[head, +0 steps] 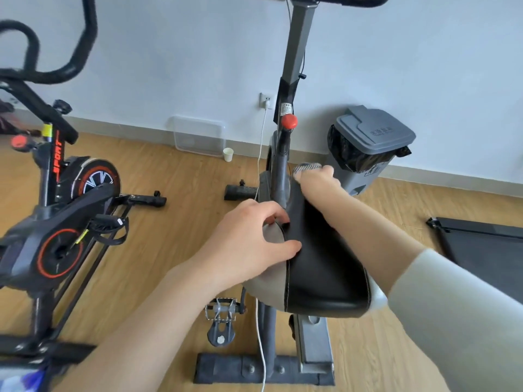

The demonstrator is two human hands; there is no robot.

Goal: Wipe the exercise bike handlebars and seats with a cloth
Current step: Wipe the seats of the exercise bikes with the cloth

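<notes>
A black-and-grey bike seat (325,267) fills the lower middle of the head view, on a grey exercise bike (294,66). My left hand (249,239) grips the seat's left side, thumb on the black top and fingers curled near its nose. At the seat's nose, my right hand (319,179) presses a grey patterned cloth (307,166) bunched under the fingers. The bike's handlebar (334,0) is cut off at the top edge. A second, black-and-red bike (56,193) with black handlebars (42,66) stands at the left.
A grey lidded bin (370,145) with a black liner stands against the wall behind the seat. A clear plastic box (198,135), a paper cup (227,154) and a white cable (261,142) from a wall socket lie near the skirting. A black treadmill edge (481,239) sits at right.
</notes>
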